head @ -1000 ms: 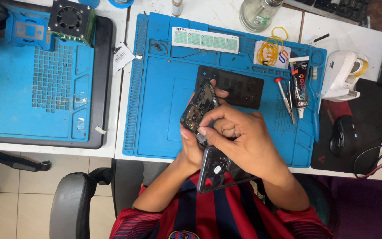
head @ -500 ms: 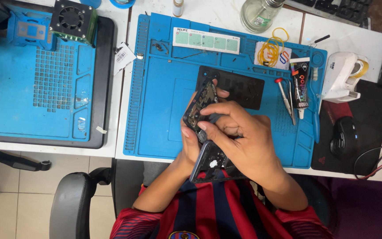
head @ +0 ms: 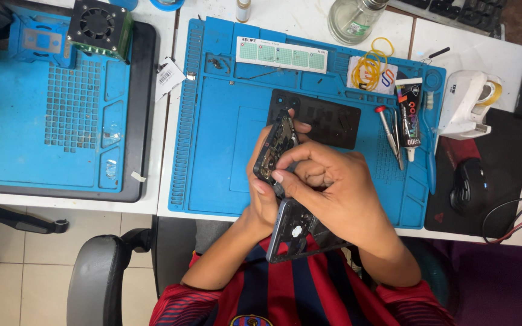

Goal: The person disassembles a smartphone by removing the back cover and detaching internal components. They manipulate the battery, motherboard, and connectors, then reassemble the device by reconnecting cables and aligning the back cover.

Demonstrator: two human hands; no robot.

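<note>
I hold an opened dark phone [head: 275, 147] upright above the blue work mat [head: 225, 157]. Its exposed inner parts face left. My left hand [head: 260, 199] grips it from behind and below, with the thumb at its top right edge. My right hand [head: 332, 188] curls over it from the right, thumb and fingertips pinched on its lower left edge. A dark back cover [head: 297, 234] hangs below my hands over my lap, still joined to the phone; the joint is hidden by my fingers.
On the mat lie a black panel [head: 332, 121], a glue tube [head: 410, 115], a screwdriver and tweezers [head: 389, 134]. Yellow rubber bands [head: 371, 66] and a glass bottle [head: 355, 18] sit behind. A second blue mat with a small fan [head: 99, 25] is left; a black mouse [head: 470, 188] is right.
The phone's top has tilted slightly, and the hanging cover swung a little left and back. My right fingers shifted a bit along the phone's edge. Both hands kept their grip.
</note>
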